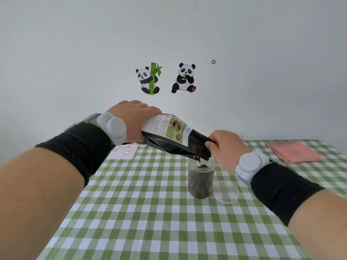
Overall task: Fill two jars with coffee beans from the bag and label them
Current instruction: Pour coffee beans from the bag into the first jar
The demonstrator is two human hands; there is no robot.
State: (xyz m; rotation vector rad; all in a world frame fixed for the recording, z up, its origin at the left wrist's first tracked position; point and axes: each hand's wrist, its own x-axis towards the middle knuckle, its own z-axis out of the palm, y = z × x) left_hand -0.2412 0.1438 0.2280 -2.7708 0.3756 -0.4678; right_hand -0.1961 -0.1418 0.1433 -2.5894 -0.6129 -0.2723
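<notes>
Your left hand [131, 117] grips the bag [169, 136] base; your right hand [223, 147] pinches its mouth, tilted over the jar [201, 179]. Beans [201, 166] nearly fill it. The lid [226, 192] lies beside it.

Small print on the bag [165, 128] looking too tiny to read, label sheet [123, 152] behind the bag being partly covered by the left wrist, something pale hiding behind the right hand [225, 147], both forearms running off the bottom edge

Both arms raised — left hand [131, 117] clenched high, right hand [223, 147] pinching lower.
</notes>
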